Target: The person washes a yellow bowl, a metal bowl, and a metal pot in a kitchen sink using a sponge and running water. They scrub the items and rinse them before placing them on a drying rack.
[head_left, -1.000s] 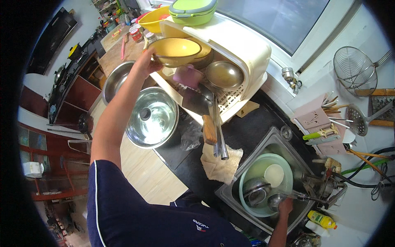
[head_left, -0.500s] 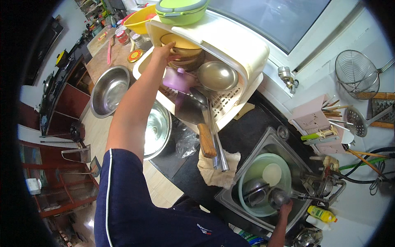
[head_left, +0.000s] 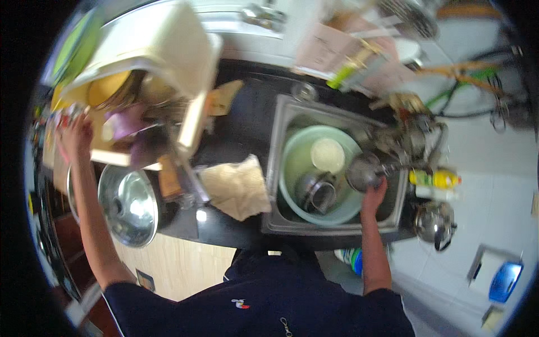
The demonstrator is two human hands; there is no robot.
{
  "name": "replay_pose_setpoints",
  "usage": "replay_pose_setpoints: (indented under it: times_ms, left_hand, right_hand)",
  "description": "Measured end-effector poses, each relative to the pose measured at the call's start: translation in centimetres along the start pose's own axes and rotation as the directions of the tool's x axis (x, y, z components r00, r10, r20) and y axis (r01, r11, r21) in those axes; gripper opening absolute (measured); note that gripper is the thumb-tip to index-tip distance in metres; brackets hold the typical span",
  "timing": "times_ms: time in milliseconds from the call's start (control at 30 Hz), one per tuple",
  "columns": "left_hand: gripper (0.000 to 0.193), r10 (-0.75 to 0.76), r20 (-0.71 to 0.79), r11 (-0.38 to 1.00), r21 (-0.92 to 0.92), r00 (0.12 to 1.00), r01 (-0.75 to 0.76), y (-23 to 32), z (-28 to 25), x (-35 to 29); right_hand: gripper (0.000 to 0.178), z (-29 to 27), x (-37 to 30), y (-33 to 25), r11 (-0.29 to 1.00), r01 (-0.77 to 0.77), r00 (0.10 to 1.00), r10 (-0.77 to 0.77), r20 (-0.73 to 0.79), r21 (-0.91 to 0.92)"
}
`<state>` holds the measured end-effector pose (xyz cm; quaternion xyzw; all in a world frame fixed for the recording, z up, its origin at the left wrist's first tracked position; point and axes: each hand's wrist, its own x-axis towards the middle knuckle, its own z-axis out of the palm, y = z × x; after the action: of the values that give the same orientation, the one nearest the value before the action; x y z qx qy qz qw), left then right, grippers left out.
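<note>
My left hand [head_left: 76,137] is at the left end of the cream dish rack [head_left: 193,132], smeared by motion; I cannot tell whether its fingers hold anything. Yellowish bowls [head_left: 112,90] are stacked inside the rack, beside a purple container [head_left: 124,121]. My right hand [head_left: 375,195] grips a small round metal bowl [head_left: 362,171] by its edge, below the tap [head_left: 412,140]. Under it, a pale green basin [head_left: 289,194] stands in the steel sink [head_left: 269,223]. A metal cup-like vessel [head_left: 315,192] and a round whitish piece [head_left: 327,155] sit in the basin.
A beige cloth [head_left: 238,188] lies left of the sink. Wooden-handled utensils [head_left: 170,175] stick out of the rack above a shiny metal basin [head_left: 128,205]. A yellow bottle [head_left: 435,178] and a metal kettle [head_left: 435,222] stand to the right. A pink utensil holder [head_left: 323,50] hangs behind.
My view has swung right toward the sink. The left hand has left the stacked bowls and is now at the rack's left end. My right hand remains on the small metal bowl under the tap.
</note>
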<state>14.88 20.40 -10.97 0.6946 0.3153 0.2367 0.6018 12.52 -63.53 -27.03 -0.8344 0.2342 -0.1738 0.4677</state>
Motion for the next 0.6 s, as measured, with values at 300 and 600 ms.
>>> replay_pose_setpoints:
  times_ms: [300, 600]
  left_hand:
    - [0.019, 0.215, 0.742, 0.91, -0.388, 0.635, 0.145, 5.8, 17.7, -37.1]
    - [0.06, -0.49, 0.79, 0.764, 0.187, 0.368, 0.617, -4.8, 45.8, -44.8]
  right_hand:
    - [0.031, 1.6, -0.9, -1.5, 0.991, 0.023, 0.992, -0.039, 0.121, 0.128]
    - [0.019, 1.3, 0.8, -2.5, 0.887, -0.186, 0.938, 0.032, 0.346, 0.422]
